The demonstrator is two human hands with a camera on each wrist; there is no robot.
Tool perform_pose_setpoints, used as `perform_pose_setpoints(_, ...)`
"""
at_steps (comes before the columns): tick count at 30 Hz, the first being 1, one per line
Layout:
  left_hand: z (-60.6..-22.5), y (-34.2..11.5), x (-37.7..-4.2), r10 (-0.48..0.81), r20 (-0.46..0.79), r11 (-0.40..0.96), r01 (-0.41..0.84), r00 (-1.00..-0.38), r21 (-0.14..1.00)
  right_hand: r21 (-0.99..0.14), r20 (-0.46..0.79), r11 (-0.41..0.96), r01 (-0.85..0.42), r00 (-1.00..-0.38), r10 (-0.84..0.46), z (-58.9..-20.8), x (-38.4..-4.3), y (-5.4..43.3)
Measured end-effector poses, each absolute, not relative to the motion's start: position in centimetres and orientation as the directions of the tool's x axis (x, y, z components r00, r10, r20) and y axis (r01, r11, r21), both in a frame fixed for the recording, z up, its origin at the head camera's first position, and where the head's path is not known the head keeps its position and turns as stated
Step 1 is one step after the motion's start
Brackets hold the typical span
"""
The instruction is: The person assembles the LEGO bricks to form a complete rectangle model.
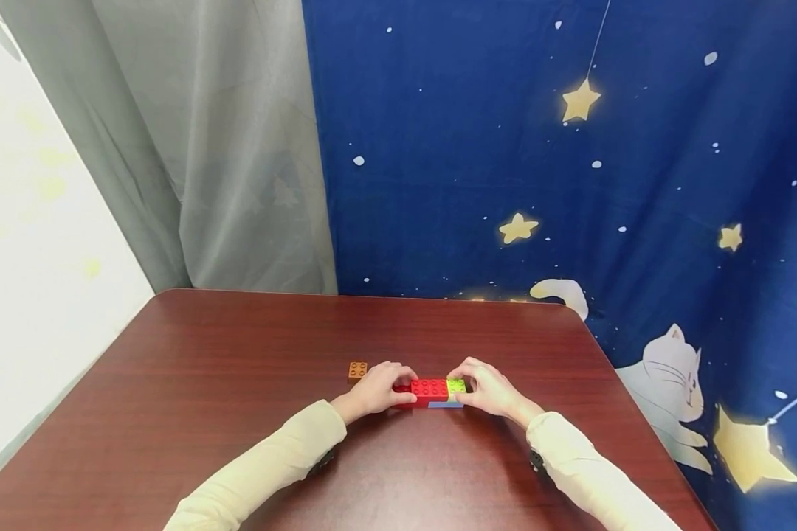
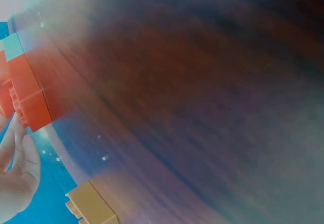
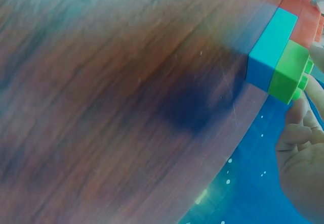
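Observation:
A joined row of toy building bricks lies on the table, between both hands. Its upper layer has a long red brick [image 1: 429, 388] and a lime-green brick [image 3: 289, 71] at the right end. Below the green one is a blue brick [image 3: 272, 49]; a lower red brick [image 2: 31, 95] forms the left end. My left hand [image 1: 375, 388] grips the row's left end, thumb on the near side and fingers on the far side. My right hand [image 1: 490, 389] pinches the green brick between thumb and fingers. Fingers partly cover both ends.
An orange-brown brick [image 1: 358, 370] with several studs sits just beyond the left hand. The dark red wooden table [image 1: 239, 346] has its far edge near a grey curtain [image 1: 259, 147] and a blue curtain [image 1: 438, 147] printed with stars.

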State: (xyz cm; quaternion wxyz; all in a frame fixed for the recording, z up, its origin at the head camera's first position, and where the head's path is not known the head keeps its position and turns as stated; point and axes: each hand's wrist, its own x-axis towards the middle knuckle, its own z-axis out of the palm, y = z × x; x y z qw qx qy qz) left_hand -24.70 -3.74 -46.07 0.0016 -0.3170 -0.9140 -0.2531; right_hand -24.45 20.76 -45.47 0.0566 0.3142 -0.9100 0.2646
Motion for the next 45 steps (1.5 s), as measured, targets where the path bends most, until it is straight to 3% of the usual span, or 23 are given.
perform_pose_setpoints(17,-46.1,-3.8,-24.5,0.583,0.172,0.671,0.59,-0.794,0.449,-0.546,0.28,0.603,-0.581,-0.805,-0.523,-46.5,-24.5,20.6)
perform_pose_setpoints(24,-45.6,-4.6,-24.4,0.587,0.171,0.637,0.582,-0.791,0.505,-0.556,0.283,0.601,-0.574,-0.811,-0.513,-46.6,-24.4,20.5)
perform_pose_setpoints(36,-44.9,-7.7,-25.6,0.586,0.307,0.562,0.649,-0.75,0.513,-0.56,0.29,0.591,-0.581,-0.806,-0.516,-46.3,-24.2,20.4)
perform_pose_setpoints(45,-44.8,-9.6,-26.4,0.551,0.279,0.536,0.59,-0.787,0.604,-0.567,0.301,0.581,-0.583,-0.804,-0.513,-46.4,-24.2,20.4)
